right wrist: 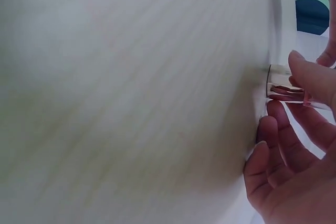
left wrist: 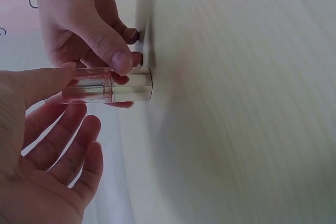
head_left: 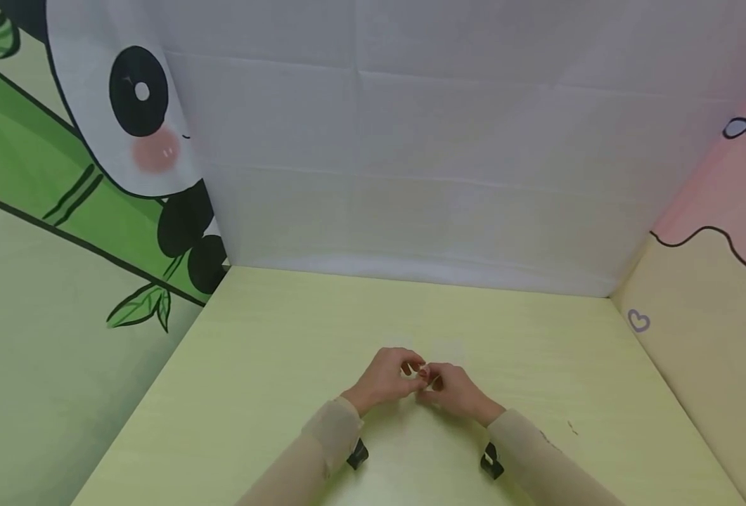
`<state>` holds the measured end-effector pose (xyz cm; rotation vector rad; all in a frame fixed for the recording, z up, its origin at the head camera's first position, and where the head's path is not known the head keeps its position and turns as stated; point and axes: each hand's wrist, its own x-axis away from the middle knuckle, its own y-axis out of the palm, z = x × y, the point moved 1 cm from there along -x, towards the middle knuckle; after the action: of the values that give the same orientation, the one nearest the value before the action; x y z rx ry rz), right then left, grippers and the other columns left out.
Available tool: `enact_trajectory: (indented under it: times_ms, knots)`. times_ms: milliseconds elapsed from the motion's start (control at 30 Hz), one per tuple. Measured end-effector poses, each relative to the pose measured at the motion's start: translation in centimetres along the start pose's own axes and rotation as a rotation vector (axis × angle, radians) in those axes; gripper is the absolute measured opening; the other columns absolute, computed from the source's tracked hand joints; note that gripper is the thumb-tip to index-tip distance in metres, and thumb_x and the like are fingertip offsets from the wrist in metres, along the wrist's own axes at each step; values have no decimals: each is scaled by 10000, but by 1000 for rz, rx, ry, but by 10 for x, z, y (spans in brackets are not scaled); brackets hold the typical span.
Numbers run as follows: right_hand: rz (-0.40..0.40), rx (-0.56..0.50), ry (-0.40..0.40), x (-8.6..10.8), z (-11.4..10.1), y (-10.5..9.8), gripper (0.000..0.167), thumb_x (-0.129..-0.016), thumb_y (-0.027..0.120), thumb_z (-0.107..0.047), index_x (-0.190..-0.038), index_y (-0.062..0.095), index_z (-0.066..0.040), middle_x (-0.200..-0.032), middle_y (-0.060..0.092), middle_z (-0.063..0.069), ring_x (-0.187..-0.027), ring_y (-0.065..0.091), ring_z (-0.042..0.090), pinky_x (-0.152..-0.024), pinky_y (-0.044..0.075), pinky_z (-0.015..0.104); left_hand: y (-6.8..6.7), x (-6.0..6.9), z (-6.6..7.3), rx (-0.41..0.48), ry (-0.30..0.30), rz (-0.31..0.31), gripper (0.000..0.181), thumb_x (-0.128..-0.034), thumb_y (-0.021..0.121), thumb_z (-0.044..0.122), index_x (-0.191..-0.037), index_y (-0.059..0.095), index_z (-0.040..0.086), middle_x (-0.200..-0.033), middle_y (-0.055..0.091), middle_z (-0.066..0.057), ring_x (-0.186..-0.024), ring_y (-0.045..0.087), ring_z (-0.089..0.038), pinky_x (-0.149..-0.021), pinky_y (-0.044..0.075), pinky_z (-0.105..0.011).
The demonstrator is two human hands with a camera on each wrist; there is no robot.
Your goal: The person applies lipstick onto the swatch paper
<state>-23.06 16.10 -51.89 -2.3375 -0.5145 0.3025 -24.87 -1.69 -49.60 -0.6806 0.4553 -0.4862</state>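
Nearest the camera, the left sleeve runs in at eight o'clock from the bottle and the right sleeve at four. The left hand lies at nine o'clock, thumb and forefinger pinching the pinkish upper part, the other fingers loose. Should that pinch slacken under a pull, the smooth wall could slip through; squeezed off-centre, the bottle could tilt.

Between the hands, the bottle stands upright, its base at the table and seemingly touching it. It is small and see-through, with a pale lower part, a joint line around mid-height and the pink tint above. Whether that tint is liquid, the wall itself or fingers seen through it, I cannot tell; if it is liquid, parting the bottle while tipped could spill some. The lower part lets fingers show through, and nothing can be made out inside.

Between three and four o'clock, the right hand grips the lower part with thumb and fingers. A hard twist there against a weak hold opposite would likely spin the whole bottle. Farther out in that direction, thin brown marks show on the table.
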Motion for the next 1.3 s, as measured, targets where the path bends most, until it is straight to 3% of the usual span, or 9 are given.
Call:
enact_trajectory:
  times_ms: [967, 1300]
  knots:
    - [-3, 9, -22, 0, 0, 0, 87, -857, 725, -169, -881, 642, -176, -814, 609, -79, -739, 564, 131, -673, 471, 293, -8, 1, 10, 15, -8, 1, 105, -822, 765, 174, -916, 723, 158, -895, 645, 114, -797, 597, -151, -640, 456, -208]
    - [-9, 16, -25, -2, -7, -7, 95, -864, 720, -150, -915, 643, -172, -863, 658, -47, -779, 616, 115, -705, 497, 316, -13, 0, 14, 37, 26, 44, 99, -819, 770, 167, -904, 721, 154, -893, 651, 107, -796, 597, -152, -664, 465, -219]
